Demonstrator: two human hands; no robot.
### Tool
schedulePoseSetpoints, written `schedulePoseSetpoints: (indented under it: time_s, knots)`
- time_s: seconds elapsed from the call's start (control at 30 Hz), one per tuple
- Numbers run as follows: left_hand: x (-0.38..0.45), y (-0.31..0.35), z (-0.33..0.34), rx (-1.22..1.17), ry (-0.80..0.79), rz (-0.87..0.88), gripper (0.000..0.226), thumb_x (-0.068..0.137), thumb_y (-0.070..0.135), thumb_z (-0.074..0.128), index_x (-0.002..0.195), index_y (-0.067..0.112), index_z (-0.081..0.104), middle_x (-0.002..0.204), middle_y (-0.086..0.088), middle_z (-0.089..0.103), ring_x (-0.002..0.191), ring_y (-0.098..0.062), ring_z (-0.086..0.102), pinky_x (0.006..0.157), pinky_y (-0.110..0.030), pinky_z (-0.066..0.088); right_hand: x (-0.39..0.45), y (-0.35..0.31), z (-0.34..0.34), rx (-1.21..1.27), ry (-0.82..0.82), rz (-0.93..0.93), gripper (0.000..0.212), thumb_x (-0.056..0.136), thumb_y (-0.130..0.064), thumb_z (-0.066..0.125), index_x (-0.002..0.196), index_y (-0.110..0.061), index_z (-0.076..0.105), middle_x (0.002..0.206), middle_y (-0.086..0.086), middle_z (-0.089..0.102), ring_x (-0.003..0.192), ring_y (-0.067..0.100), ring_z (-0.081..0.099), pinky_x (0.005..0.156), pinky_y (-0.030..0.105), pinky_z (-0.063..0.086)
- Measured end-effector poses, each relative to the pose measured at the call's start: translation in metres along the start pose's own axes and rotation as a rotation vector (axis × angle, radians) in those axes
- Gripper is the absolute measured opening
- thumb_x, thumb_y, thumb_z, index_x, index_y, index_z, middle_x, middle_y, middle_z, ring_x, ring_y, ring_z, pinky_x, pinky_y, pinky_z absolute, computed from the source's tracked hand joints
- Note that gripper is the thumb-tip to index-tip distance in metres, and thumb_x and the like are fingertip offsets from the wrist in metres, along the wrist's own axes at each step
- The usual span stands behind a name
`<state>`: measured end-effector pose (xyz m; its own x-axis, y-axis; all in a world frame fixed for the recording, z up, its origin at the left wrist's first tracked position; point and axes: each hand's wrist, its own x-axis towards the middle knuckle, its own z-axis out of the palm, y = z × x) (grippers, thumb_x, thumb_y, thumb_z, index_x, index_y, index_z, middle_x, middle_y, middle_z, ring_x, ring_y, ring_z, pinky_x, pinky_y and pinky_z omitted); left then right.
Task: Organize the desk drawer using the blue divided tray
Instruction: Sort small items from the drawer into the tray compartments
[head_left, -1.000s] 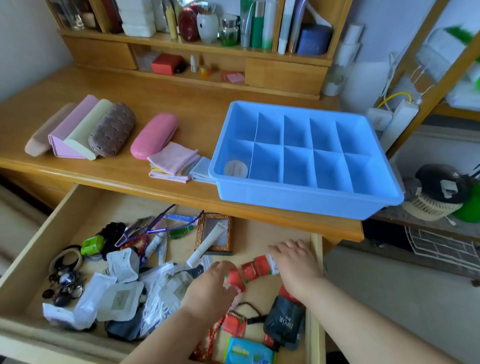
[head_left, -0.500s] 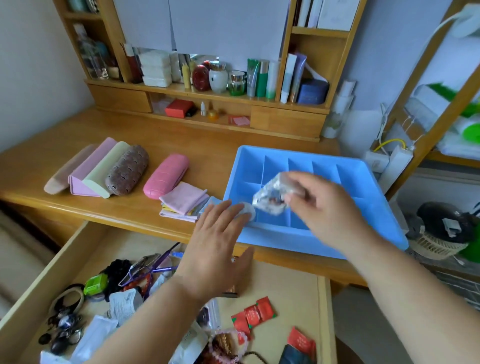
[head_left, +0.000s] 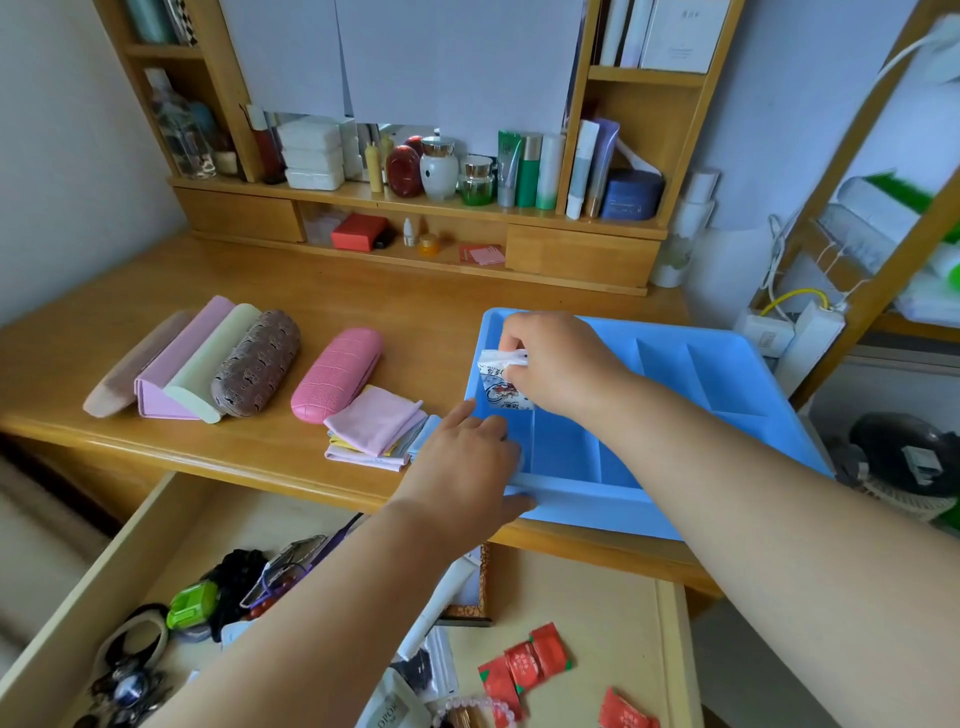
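**Right-hand pinch: small packet held over tray's far-left cells**

Head view.

Right hand (head_left: 558, 364): fingers curled, pinching the crumpled top of a small printed packet (head_left: 501, 382). Packet hangs below the pinch, long axis roughly vertical, its lower edge down among the dividers at the far-left corner of the blue divided tray (head_left: 727, 374). Target cell lies directly beneath the grip; whether the packet touches the floor cannot be told.

Left hand (head_left: 467, 462): nearer the body than the pinch and to its left, fingers fairly straight over the tray's near-left rim, thumb at the front wall; appears to steady it and holds no item.

Drawer (head_left: 613, 608): below and nearer than both hands, open, with red sachets (head_left: 524, 665) and mixed clutter unsorted.

Judgement: release needs only a short drop straight down; right hand alone is placed for it.
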<state>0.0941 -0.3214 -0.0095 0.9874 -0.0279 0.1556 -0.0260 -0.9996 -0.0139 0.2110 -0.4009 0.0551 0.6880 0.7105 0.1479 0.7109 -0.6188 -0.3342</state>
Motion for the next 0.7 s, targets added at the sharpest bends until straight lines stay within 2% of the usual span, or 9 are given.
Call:
schedulePoseSetpoints:
  time_s: [0.1,0.2,0.3,0.37,0.5,0.6,0.67,0.7]
  knots:
    - [-0.003,0.003,-0.001,0.011,0.017,-0.007,0.039,0.086,0.054,0.051,0.104,0.02,0.057,0.097,0.004,0.056,0.096,-0.016,0.053,0.116,-0.031,0.01,0.005,-0.005,-0.002,-0.035,-0.017,-0.01,0.011,0.084,-0.008,0.057,0.088,-0.019,0.054,0.098,0.003,0.061,0.087,0.023,0.053,0.062,0.031,0.041]
    - [-0.006,0.003,-0.001,0.018,0.016,-0.014,0.036,0.088,0.053,0.048,0.105,0.021,0.055,0.099,0.004,0.058,0.098,-0.016,0.053,0.117,-0.031,0.007,0.008,-0.005,-0.001,-0.037,-0.075,0.017,0.014,0.084,-0.007,0.057,0.083,-0.019,0.049,0.09,0.0,0.055,0.079,0.02,0.049,0.05,0.026,0.033]
    - [-0.007,0.004,0.0,0.032,0.012,-0.019,0.038,0.089,0.052,0.047,0.111,0.022,0.056,0.105,0.005,0.058,0.103,-0.015,0.052,0.117,-0.031,0.004,0.002,0.003,0.011,-0.173,-0.142,0.022,0.012,0.085,-0.004,0.054,0.089,-0.015,0.053,0.094,0.004,0.056,0.084,0.024,0.054,0.057,0.029,0.038]
    - [-0.008,0.005,0.003,0.022,0.025,-0.016,0.038,0.09,0.051,0.047,0.113,0.022,0.056,0.108,0.005,0.057,0.105,-0.015,0.051,0.117,-0.031,0.001,-0.002,0.011,0.024,-0.272,-0.107,-0.007,0.01,0.084,-0.007,0.057,0.089,-0.015,0.054,0.095,0.002,0.052,0.085,0.025,0.055,0.062,0.03,0.039]
    - [-0.012,0.006,0.005,-0.026,0.045,-0.017,0.036,0.089,0.048,0.051,0.112,0.022,0.057,0.111,0.004,0.053,0.109,-0.015,0.047,0.117,-0.03,0.0,0.003,0.013,0.04,-0.245,-0.066,0.117,0.019,0.08,-0.009,0.062,0.089,-0.018,0.048,0.097,0.001,0.053,0.077,0.023,0.052,0.051,0.026,0.029]
    - [-0.012,0.003,-0.002,-0.058,0.049,-0.026,0.041,0.087,0.044,0.057,0.118,0.017,0.055,0.119,0.001,0.047,0.116,-0.019,0.041,0.118,-0.03,0.003,0.005,0.011,0.036,-0.17,-0.114,0.128,0.028,0.082,-0.014,0.064,0.107,-0.019,0.05,0.114,0.002,0.051,0.093,0.024,0.055,0.066,0.029,0.041]
    - [-0.016,0.004,-0.008,-0.072,0.06,-0.014,0.052,0.085,0.041,0.06,0.127,0.015,0.048,0.127,-0.002,0.045,0.121,-0.022,0.038,0.116,-0.031,0.011,-0.015,0.012,0.022,-0.037,-0.011,0.085,0.035,0.083,-0.023,0.066,0.115,-0.021,0.052,0.116,0.0,0.051,0.101,0.021,0.055,0.079,0.032,0.045]
    - [-0.02,0.007,-0.011,-0.1,0.115,0.0,0.056,0.083,0.037,0.063,0.131,0.012,0.047,0.129,-0.004,0.046,0.122,-0.024,0.04,0.114,-0.032,0.019,-0.032,0.013,0.017,0.047,0.105,0.017,0.03,0.083,-0.024,0.065,0.111,-0.019,0.056,0.109,-0.002,0.053,0.095,0.018,0.056,0.078,0.033,0.046]
